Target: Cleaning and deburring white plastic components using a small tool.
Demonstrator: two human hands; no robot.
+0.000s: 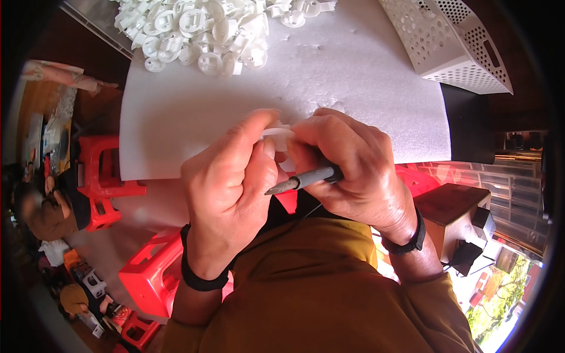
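Looking down from the head view, we've got a small white plastic piece (281, 136) pinched between the fingertips of our left hand (232, 179) and right hand (356, 156), over the near edge of the foam sheet (353, 65). Our right fingers also curl round a grey pen-like tool (309, 177), long axis crosswise, dark tapered tip towards our left palm. Smooth, rounded white parts (191, 20) heap at the far left corner; a perforated basket (419, 41) stands far right.

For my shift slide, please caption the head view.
Left hand and right hand pinch a white part, the right also holding a pointed grey tool, white pieces piled beyond.
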